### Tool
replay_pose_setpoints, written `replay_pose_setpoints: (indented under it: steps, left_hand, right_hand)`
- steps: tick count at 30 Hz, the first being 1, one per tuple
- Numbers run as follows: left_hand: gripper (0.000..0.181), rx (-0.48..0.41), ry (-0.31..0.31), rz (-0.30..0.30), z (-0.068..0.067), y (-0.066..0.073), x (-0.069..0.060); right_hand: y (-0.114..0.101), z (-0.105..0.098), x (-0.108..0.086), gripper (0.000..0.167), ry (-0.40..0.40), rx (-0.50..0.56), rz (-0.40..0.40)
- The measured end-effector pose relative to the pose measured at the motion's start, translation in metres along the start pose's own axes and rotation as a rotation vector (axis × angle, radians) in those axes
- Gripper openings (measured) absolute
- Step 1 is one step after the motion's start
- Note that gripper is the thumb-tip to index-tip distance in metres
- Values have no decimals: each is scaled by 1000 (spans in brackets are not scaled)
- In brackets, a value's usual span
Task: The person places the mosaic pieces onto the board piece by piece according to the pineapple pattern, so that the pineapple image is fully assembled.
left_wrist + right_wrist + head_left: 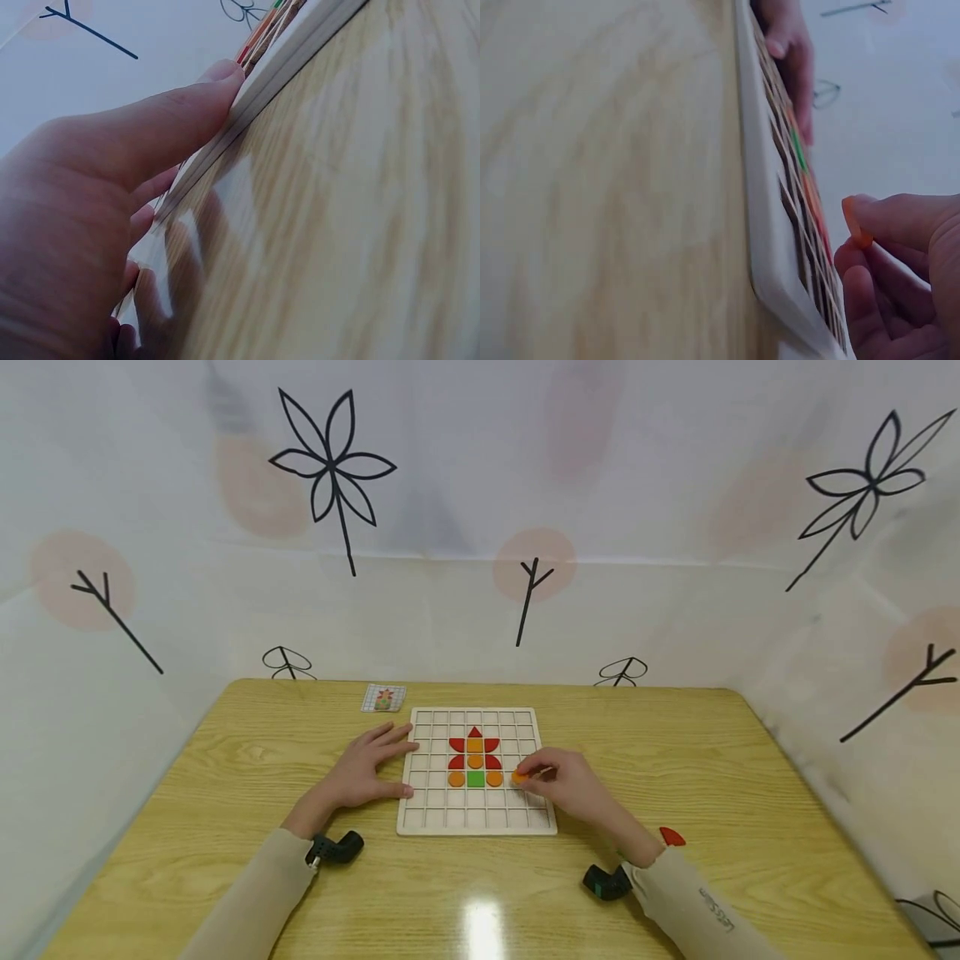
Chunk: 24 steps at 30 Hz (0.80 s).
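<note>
A white grid board (420,820) lies on the table, with flat coloured pieces set in its squares: a red triangle (475,732), red quarter-circles (457,744), an orange square (475,746), several orange discs (457,779) and a green square (476,779). My right hand (566,783) pinches another orange disc (853,222) between thumb and fingers, over the right part of the board and slightly above it. With fingers spread, my left hand (363,772) rests at the board's left edge; its thumb (217,79) touches the rim.
A small card (384,698) printed with a coloured pattern lies behind the board, to the left. One red quarter-circle (672,837) sits on the wooden table (750,777) beside my right forearm. A patterned white cloth (450,627) stands around the table.
</note>
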<state>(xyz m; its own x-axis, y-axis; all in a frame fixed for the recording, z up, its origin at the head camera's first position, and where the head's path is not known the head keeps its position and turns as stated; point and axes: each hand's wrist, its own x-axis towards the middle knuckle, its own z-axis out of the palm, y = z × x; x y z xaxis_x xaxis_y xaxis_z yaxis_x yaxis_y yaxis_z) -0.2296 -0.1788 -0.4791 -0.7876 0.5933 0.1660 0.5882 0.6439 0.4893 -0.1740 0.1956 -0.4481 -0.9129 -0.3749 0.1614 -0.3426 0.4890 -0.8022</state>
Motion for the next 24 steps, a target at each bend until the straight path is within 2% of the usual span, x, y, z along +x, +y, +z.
replay_pose_setpoints:
  steps: [4, 10, 18, 24]
  left_hand:
    - [77, -6, -2, 0, 0, 0, 0]
    - [77, -11, -3, -2, -1, 2, 0]
    - [76, -7, 1, 0, -1, 3, 0]
    - [76, -4, -1, 0, -2, 5, 0]
  right_hand:
    - [-8, 17, 5, 10, -56, -16, -84]
    - [-18, 33, 11, 10, -83, -73, -176]
    - [-26, 43, 15, 9, -137, -106, -173]
    - [-26, 45, 18, 11, -144, -138, -147]
